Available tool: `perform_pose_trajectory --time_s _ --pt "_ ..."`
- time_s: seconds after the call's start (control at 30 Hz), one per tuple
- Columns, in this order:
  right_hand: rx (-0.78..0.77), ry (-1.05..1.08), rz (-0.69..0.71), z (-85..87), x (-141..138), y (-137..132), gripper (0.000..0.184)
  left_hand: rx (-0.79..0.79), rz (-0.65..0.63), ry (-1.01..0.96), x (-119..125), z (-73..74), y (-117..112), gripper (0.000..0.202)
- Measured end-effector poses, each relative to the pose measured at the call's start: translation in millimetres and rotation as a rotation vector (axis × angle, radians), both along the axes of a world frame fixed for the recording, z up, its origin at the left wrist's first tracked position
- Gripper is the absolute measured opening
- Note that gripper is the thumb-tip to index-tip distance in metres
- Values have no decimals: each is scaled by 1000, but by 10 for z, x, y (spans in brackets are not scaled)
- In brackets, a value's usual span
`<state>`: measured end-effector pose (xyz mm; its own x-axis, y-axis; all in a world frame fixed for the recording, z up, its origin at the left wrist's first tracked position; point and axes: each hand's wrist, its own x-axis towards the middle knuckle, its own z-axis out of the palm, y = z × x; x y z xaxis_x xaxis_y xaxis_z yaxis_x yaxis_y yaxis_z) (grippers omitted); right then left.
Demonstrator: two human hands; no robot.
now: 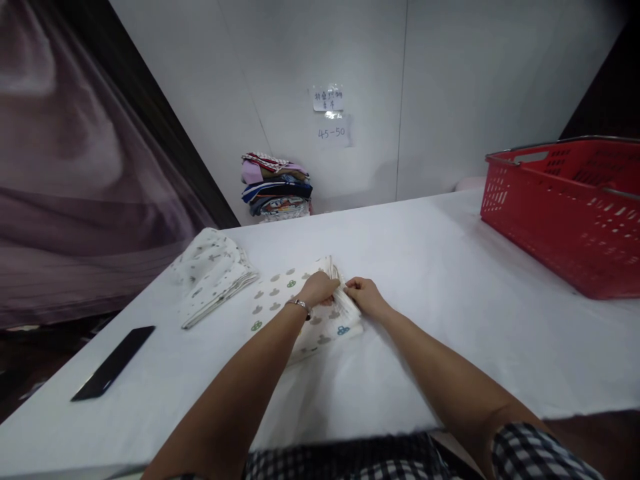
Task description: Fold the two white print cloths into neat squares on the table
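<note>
A folded white cloth with small green, grey and blue prints [280, 301] lies on the white table [450, 300] in front of me. My left hand [318, 289], with a bracelet at the wrist, rests on the cloth's right part with fingers curled onto the fold. My right hand [364, 294] pinches the cloth's layered right edge, fingers closed on it. The two hands almost touch.
A second folded white patterned cloth [213, 277] lies to the left. A dark flat phone-like object [114, 363] sits near the table's left edge. A red plastic basket [570, 207] stands at the right. A stack of folded colourful fabrics [277, 188] is at the far wall.
</note>
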<state>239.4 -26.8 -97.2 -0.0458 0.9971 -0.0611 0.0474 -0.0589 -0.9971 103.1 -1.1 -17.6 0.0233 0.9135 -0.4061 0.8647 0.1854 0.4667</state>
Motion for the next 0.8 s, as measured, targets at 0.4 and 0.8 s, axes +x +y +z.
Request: perform_pose_trajectory --time_s 0.4,0.8 --pt "-40 157 197 298 -22 -180 40 10 39 -94 -7 -4 -57 59" --pt "-163 202 89 123 -22 -95 38 22 55 -275 -79 85 -297 24"
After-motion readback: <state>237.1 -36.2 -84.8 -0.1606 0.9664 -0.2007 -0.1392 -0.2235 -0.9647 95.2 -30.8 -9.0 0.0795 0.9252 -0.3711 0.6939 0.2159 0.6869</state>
